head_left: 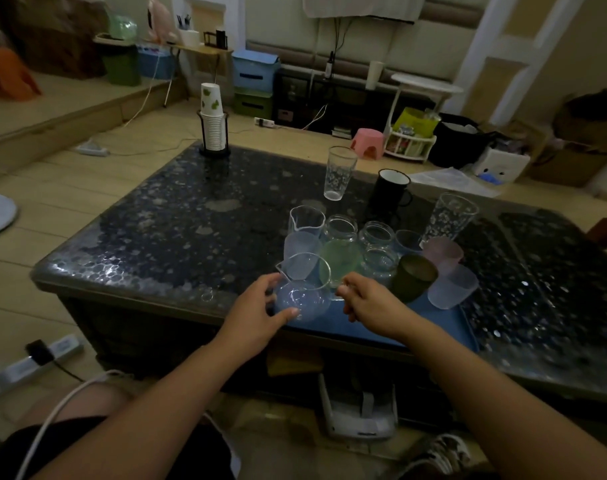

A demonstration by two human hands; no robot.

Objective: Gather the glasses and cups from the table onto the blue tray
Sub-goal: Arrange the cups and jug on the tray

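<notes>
The blue tray [381,329] lies at the near edge of the dark table and carries several cups, jars and beakers. My left hand [260,306] wraps the round clear glass pitcher [304,292] at the tray's near-left corner. My right hand [368,299] touches that pitcher's right rim with pinched fingers. Behind it stand a frosted cup [300,245], a green cup [340,258], glass jars [376,237], a dark olive cup [413,277], a pink cup [442,252] and a frosted tumbler [451,289]. Off the tray stand a tall patterned glass [340,173] and a black mug [390,192]. Another patterned glass [449,218] stands by the tray's far-right corner.
A stack of paper cups in a black holder [212,128] stands at the table's far left corner [177,209]. A pink stool [367,142] and boxes lie on the floor beyond. A power strip [32,362] and cable lie left of my knee.
</notes>
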